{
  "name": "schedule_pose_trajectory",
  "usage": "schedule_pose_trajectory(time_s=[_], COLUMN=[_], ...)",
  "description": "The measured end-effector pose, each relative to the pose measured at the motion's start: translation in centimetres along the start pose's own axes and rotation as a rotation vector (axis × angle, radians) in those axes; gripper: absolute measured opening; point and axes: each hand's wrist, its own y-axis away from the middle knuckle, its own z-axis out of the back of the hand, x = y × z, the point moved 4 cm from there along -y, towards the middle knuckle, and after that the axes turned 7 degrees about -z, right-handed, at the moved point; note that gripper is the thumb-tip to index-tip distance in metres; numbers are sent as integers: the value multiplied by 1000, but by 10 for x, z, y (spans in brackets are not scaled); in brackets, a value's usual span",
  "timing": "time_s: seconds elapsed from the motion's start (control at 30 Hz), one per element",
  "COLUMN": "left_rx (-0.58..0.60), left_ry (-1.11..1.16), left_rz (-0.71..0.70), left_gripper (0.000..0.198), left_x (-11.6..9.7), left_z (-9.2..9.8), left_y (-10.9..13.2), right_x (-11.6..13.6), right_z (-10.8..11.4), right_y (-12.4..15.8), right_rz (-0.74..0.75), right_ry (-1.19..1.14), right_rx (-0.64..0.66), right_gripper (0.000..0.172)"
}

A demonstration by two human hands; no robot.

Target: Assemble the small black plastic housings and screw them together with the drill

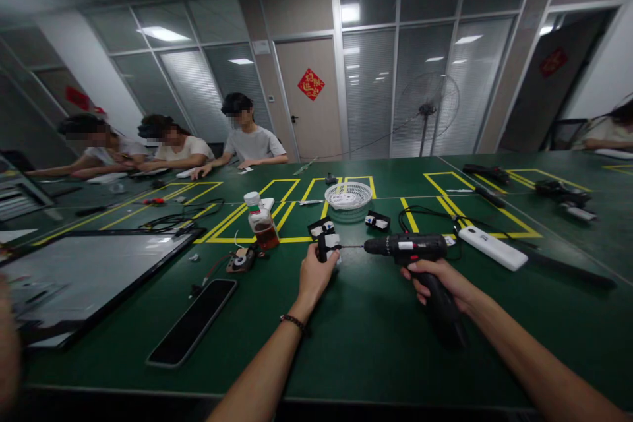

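My right hand (442,280) is wrapped round the grip of a black cordless drill (413,247), index finger by the trigger. The drill lies level, and its thin bit (352,247) points left, its tip at or very near a small black-and-white part (328,245). My left hand (316,270) pinches that part between thumb and fingers; its exact kind I cannot make out. A similar black-and-white piece (320,228) lies just behind it on the green table (366,343). Another such piece (377,221) rests behind the drill's chuck.
A white plastic basket (348,196) stands beyond my hands. Left of them are a bottle of brown liquid (263,224), a small speaker-like part (241,260), a phone (194,323) and a large flat panel (99,277). A white power strip (492,247) lies right. Several people sit across the table.
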Motion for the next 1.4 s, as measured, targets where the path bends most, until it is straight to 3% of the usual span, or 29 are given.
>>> schedule_pose_trajectory(time_s=[0.67, 1.4], left_rx=[4, -6], left_ry=[-13, 12], left_rz=[30, 30], left_gripper=[47, 48], left_x=[-10, -6], left_z=[5, 3], left_y=[3, 2], right_x=[1, 0], right_z=[-2, -2], right_y=[1, 0], right_rz=[10, 7], right_ry=[22, 6], right_rx=[-24, -11], right_gripper=[25, 24])
